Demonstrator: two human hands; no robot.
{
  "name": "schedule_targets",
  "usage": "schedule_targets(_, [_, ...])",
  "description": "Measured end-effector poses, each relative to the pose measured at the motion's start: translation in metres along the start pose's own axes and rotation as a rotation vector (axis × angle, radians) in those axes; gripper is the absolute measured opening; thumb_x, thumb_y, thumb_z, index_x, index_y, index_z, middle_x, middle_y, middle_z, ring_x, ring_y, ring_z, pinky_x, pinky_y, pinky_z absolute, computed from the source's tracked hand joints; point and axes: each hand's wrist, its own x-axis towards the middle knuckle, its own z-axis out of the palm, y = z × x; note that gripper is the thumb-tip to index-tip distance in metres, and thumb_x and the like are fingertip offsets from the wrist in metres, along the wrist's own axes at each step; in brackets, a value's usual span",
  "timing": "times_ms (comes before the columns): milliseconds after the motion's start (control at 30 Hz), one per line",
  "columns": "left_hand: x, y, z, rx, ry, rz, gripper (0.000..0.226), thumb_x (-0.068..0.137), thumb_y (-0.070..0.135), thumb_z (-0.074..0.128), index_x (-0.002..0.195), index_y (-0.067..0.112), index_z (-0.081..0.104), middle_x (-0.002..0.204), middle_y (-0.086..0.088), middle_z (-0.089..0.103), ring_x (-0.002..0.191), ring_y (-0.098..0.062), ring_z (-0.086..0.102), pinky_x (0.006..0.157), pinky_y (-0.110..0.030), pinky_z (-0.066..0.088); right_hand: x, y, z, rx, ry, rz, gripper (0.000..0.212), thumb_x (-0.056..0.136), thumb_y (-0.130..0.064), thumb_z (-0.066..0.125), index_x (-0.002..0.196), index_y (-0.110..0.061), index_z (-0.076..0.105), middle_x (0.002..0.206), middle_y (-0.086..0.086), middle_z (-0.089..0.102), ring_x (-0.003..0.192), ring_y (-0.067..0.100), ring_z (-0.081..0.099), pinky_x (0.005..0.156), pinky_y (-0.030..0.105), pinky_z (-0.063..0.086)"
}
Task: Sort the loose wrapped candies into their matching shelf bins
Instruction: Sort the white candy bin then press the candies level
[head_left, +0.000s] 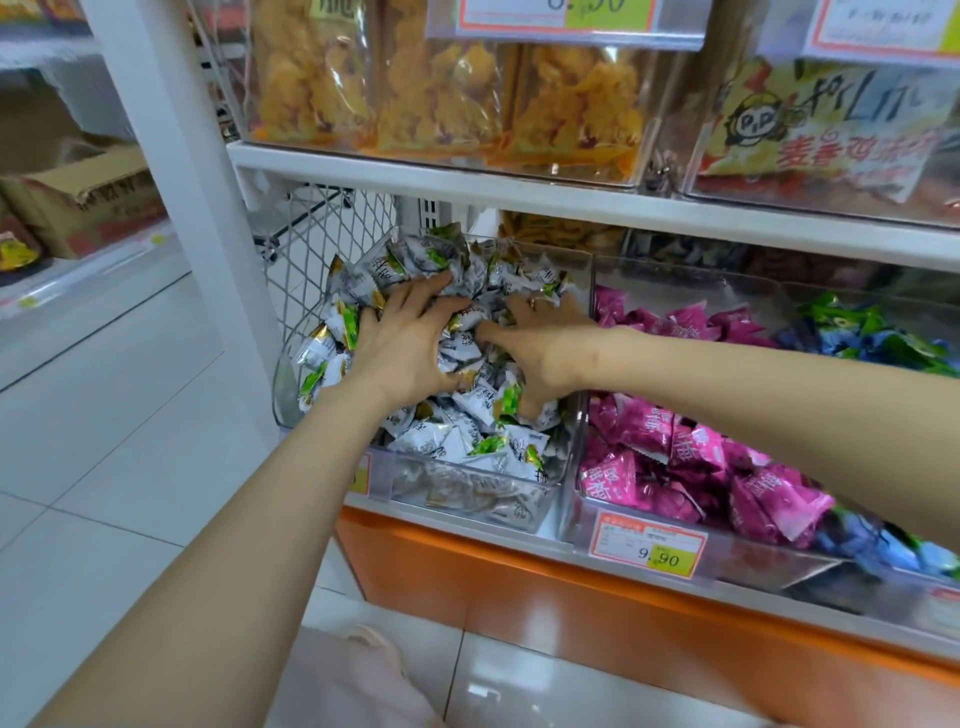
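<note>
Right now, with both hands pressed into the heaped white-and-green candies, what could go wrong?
1. The white-and-green candies are heaped above the left wall of the clear bin. The left hand pushing there may tip some onto the floor.
2. The right hand works right beside the pink candies, so pieces could slide across and mix.

A retail snack shop. Clear shelf bins of wrapped candies carry price tags, with bagged snacks stocked above. Tiled floor runs alongside.
</note>
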Motion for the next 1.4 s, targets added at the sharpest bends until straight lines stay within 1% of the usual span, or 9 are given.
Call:
schedule_targets(333, [-0.006, 0.011, 0.001, 0.100, -0.162, -0.018, 0.125, 0.054, 0.073, 0.069, 0.149, 0.029, 0.000, 0.156, 0.003, -0.015, 0.143, -0.023, -0.010, 0.110, -0.055, 0.014, 0.008, 0.021, -0.015, -0.143, 0.140, -0.061, 0.069, 0.074, -0.053, 0.070, 0.133, -0.038, 0.038, 0.145, 0.006, 0.028, 0.122, 0.029, 0.044, 0.087, 0.032, 0.043])
schedule_targets(533, [-0.003, 0.013, 0.012, 0.082, 0.017, -0.024, 0.107, 0.062, 0.070, 0.066, 0.147, 0.030, 0.015, 0.156, 0.000, 0.003, 0.142, -0.024, 0.004, 0.108, -0.053, 0.021, -0.014, 0.026, -0.009, 0.049, 0.215, -0.101, 0.057, 0.082, -0.041, 0.067, 0.134, -0.040, 0.043, 0.148, -0.001, 0.028, 0.131, 0.024, 0.036, 0.104, 0.036, 0.035])
schedule_targets(700, [-0.001, 0.013, 0.007, 0.045, -0.024, -0.023, 0.104, 0.064, 0.067, 0.068, 0.147, 0.031, 0.017, 0.156, 0.000, 0.003, 0.143, -0.024, 0.003, 0.108, -0.056, 0.019, -0.040, 0.022, -0.004, 0.079, 0.425, -0.275, 0.023, 0.087, -0.017, 0.062, 0.108, -0.024, 0.066, 0.109, -0.004, 0.060, 0.098, 0.014, 0.057, 0.086, 0.035, 0.047])
schedule_targets(767, [-0.001, 0.012, 0.003, 0.037, -0.067, -0.017, 0.105, 0.064, 0.064, 0.071, 0.147, 0.032, 0.015, 0.156, 0.001, 0.002, 0.143, -0.023, 0.000, 0.109, -0.058, 0.018, -0.046, 0.012, -0.005, 0.171, 0.261, -0.402, 0.027, 0.086, -0.008, 0.060, 0.107, -0.023, 0.068, 0.103, -0.009, 0.063, 0.088, 0.003, 0.058, 0.086, 0.029, 0.050])
schedule_targets(900, [-0.004, 0.010, -0.005, 0.044, -0.151, 0.009, 0.104, 0.069, 0.054, 0.072, 0.148, 0.030, 0.009, 0.157, 0.002, -0.001, 0.143, -0.024, -0.004, 0.110, -0.057, 0.015, -0.035, -0.007, 0.001, 0.075, -0.185, -0.448, 0.064, 0.085, -0.005, 0.061, 0.137, -0.038, 0.042, 0.146, -0.009, 0.036, 0.128, 0.010, 0.038, 0.103, 0.030, 0.036])
schedule_targets(967, [-0.005, 0.008, -0.007, 0.053, -0.162, 0.017, 0.101, 0.071, 0.050, 0.073, 0.148, 0.030, 0.010, 0.157, 0.003, -0.002, 0.144, -0.023, -0.004, 0.110, -0.055, 0.015, -0.027, -0.012, 0.003, -0.018, -0.271, -0.463, 0.076, 0.084, -0.010, 0.065, 0.142, -0.044, 0.029, 0.149, -0.007, 0.023, 0.127, 0.015, 0.037, 0.091, 0.025, 0.038])
schedule_targets(1167, [-0.007, 0.001, -0.009, 0.023, -0.149, 0.037, 0.090, 0.077, 0.042, 0.070, 0.147, 0.037, 0.014, 0.157, 0.009, 0.000, 0.144, -0.019, 0.000, 0.111, -0.053, 0.016, -0.017, -0.021, 0.013, -0.239, -0.201, -0.487, 0.079, 0.082, -0.017, 0.067, 0.142, -0.046, 0.025, 0.141, -0.001, 0.019, 0.066, 0.003, 0.039, 0.053, 0.020, 0.030])
schedule_targets(1300, [-0.010, -0.003, -0.009, 0.017, -0.125, 0.037, 0.085, 0.080, 0.038, 0.068, 0.147, 0.039, 0.015, 0.157, 0.011, 0.001, 0.144, -0.017, -0.001, 0.111, -0.050, 0.015, -0.021, -0.009, 0.007, -0.185, -0.208, -0.511, 0.065, 0.079, -0.019, 0.072, 0.133, -0.041, 0.042, 0.138, -0.007, 0.029, 0.089, 0.007, 0.048, 0.060, 0.015, 0.029])
schedule_targets(1400, [-0.012, -0.005, -0.009, 0.012, -0.098, 0.043, 0.082, 0.080, 0.039, 0.068, 0.146, 0.039, 0.018, 0.157, 0.012, 0.003, 0.144, -0.016, 0.002, 0.111, -0.048, 0.016, -0.023, 0.004, -0.002, -0.063, -0.197, -0.479, 0.060, 0.077, -0.023, 0.074, 0.128, -0.039, 0.048, 0.134, -0.006, 0.040, 0.117, 0.015, 0.043, 0.090, 0.030, 0.041])
